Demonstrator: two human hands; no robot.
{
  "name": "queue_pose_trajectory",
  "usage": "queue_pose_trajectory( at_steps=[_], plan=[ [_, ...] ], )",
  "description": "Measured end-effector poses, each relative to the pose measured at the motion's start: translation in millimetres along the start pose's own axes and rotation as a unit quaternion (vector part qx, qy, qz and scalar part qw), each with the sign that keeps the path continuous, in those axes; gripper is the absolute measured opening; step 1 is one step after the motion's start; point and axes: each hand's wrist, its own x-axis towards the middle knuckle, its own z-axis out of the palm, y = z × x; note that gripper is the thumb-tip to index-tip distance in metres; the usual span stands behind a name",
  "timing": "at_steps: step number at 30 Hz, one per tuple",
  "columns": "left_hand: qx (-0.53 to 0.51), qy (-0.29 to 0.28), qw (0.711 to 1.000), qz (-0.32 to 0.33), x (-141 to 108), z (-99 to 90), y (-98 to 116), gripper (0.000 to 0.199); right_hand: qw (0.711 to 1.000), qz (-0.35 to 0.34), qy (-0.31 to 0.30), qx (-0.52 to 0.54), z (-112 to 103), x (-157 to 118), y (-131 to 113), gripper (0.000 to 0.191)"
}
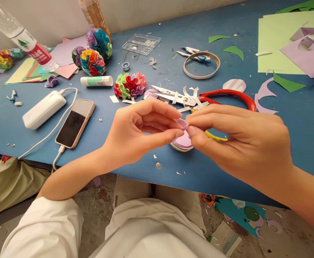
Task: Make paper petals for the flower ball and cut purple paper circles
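Both hands meet over the table, their fingertips on a small piece of light purple paper (182, 123). My left hand (143, 132) pinches its left side between thumb and fingers. The thumb and forefinger of my right hand (234, 139) pinch the right side. Just below lies a stack of round purple paper pieces (184, 141), partly hidden by the fingers. Behind the hands are scissors (227, 94) with red and yellow handles, among white paper scraps. A red, green and pink curled-paper cluster (130, 86) sits beyond my left hand.
A phone (75, 123), white power bank (44, 109) and cable lie left, near a glue stick (96, 81) and a bottle (25, 39). Behind are paper balls (93, 62), a plastic case (141, 44) and a tape ring (201, 65). Green sheets (276, 43) lie right. A person's leg shows lower left.
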Motion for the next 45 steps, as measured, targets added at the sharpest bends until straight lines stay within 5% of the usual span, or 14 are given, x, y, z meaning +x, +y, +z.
queue_pose_trajectory(
  at_steps=[5, 14, 21, 45],
  plan=[
    [-0.020, -0.002, 1.000, -0.005, 2.4, -1.4, -0.7, 0.019, 1.000, -0.023, 0.016, 0.010, -2.4, 2.0, -0.6, 0.015],
    [-0.038, -0.017, 0.999, -0.024, 4.2, -2.3, 0.7, 0.017, 0.993, 0.072, 0.026, 0.086, 2.5, -1.9, 0.3, 0.016],
    [-0.016, -0.004, 1.000, -0.015, 3.5, -0.2, -1.7, 0.015, 0.998, 0.048, 0.044, 0.012, -2.0, 0.2, -2.2, 0.011],
    [0.080, 0.077, 0.983, 0.148, -5.8, 8.5, -5.3, 0.010, 0.998, 0.044, 0.021, 0.037, 0.0, 0.8, -5.5, 0.017]
  ],
)
